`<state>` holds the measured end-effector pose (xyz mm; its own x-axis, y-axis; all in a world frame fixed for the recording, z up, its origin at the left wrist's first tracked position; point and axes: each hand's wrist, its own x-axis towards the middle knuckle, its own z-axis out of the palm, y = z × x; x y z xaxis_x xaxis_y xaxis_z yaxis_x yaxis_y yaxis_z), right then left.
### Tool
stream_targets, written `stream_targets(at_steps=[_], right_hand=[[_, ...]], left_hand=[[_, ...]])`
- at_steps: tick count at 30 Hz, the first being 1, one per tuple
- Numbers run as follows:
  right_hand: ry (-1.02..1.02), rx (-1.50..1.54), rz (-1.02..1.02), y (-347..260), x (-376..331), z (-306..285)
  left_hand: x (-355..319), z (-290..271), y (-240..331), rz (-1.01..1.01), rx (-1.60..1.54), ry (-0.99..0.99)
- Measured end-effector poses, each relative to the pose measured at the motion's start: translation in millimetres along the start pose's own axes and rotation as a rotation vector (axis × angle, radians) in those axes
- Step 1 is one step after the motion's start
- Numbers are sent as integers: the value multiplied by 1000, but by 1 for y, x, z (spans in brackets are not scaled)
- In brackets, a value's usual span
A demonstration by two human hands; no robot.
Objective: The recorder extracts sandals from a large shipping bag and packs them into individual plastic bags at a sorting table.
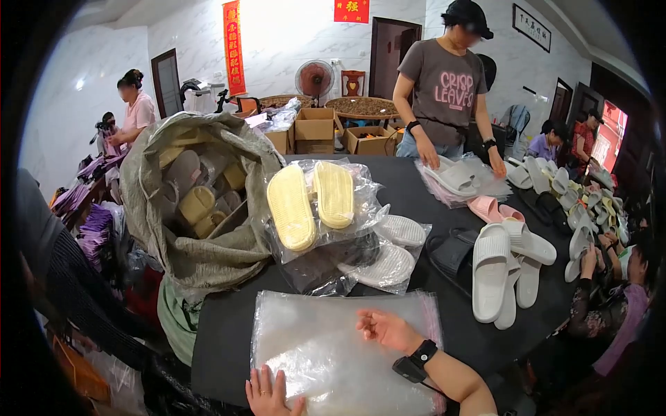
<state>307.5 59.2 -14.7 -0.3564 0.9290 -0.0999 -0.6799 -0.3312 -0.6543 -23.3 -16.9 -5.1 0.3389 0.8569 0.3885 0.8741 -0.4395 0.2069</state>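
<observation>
A stack of clear plastic bags [312,329] with a pinkish strip along its right edge lies flat on the dark table before me. My left hand [269,395] rests on the stack's near left corner, fingers spread and holding nothing. Over the right half of the bags is my right hand [390,330], its fingers loosely bent and apart, with nothing visible in them. Its wrist wears a black band with a small device. Just beyond the stack, bagged yellow slippers [290,208] lie on top of other bagged pairs, among them white slippers [390,267].
At the left, a large woven sack [194,256] holds several bagged slippers. Loose white slippers [490,274] and black slippers [451,258] lie to the right. Across the table, a person [451,83] handles a grey-white slipper [456,177] on more bags. Other people work at both sides.
</observation>
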Motion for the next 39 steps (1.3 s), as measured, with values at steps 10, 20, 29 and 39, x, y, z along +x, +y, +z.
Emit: stream_targets(at_steps=[10,20,29,39], right_hand=[[-35,-25,-5,0,3,2],[-12,-47,8,0,0,5],[-23,-43,9,-1,2,4],[-34,-49,-9,-1,3,3]], left_hand=[[3,-1,-1,9,23,-16],[-1,0,-2,6,16,-27],[2,0,-2,6,7,-15],[3,-4,-1,-12,10,-10]])
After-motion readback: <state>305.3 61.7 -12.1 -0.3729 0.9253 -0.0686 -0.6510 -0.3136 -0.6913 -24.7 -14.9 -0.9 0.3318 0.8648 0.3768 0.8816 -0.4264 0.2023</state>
